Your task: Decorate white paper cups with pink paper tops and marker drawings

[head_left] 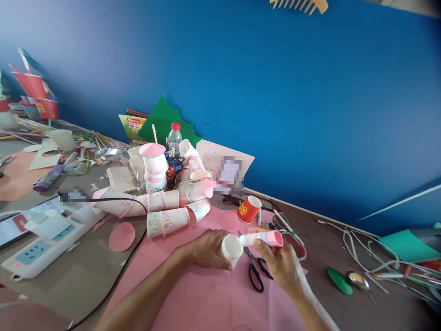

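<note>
Pink paper (193,303) spreads closest to us. Above it, our left hand (208,250) curls around a white paper cup (232,250), gripping its side, with the open mouth tilted toward us. Our right hand (280,262) pinches a printed tube (257,238) near its pink end, and the pale end points at the cup's rim; we cannot tell whether they touch. Black-handled scissors (255,279) lie on the paper between our hands, and beyond them we see a red cup (247,210).

Blue wall (310,101) – brn tbl (319,241) below
</note>
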The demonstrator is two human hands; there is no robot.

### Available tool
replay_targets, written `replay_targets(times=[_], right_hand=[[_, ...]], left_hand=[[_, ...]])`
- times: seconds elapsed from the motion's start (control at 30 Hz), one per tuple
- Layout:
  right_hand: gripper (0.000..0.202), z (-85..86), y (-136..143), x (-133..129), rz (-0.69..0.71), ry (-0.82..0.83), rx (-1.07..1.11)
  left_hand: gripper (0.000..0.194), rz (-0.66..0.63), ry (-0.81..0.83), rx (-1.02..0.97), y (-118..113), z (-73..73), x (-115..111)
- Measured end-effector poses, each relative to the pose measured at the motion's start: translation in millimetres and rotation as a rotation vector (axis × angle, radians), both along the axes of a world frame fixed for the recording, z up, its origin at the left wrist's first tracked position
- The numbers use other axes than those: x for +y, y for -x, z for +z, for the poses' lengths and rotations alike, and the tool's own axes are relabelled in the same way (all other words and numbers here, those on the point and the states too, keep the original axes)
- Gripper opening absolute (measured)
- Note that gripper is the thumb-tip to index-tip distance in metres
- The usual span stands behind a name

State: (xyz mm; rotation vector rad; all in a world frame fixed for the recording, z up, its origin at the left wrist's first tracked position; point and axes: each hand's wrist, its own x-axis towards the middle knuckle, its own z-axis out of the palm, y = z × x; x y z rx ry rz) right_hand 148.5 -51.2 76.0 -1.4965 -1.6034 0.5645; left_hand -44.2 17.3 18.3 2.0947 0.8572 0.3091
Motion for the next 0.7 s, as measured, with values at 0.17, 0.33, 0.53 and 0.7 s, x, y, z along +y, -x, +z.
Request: replay_targets(times=[0.17, 0.33, 0.53, 0.7], right_hand=[[0.041, -5.2, 2, 9, 0.011, 0.007, -0.136], [0.047, -7.0, 9, 14, 0.029, -0.016, -0.234], [0.046, -5.7, 12, 19, 0.050, -0.046, -0.353], [0.048, -3.4, 15, 22, 0.045, -0.055, -0.405]], left_hand=[[0.052, -0.022, 0.001, -0.019, 0, 4.0, 0], [0.056, -0.030, -0.010, -0.044, 0, 1.6, 0], [0.049, -0.042, -0.020, -0.048, 0, -0.5, 1], [0.043, -0.049, -0.037, -0.022, 0, 6.3, -1]])
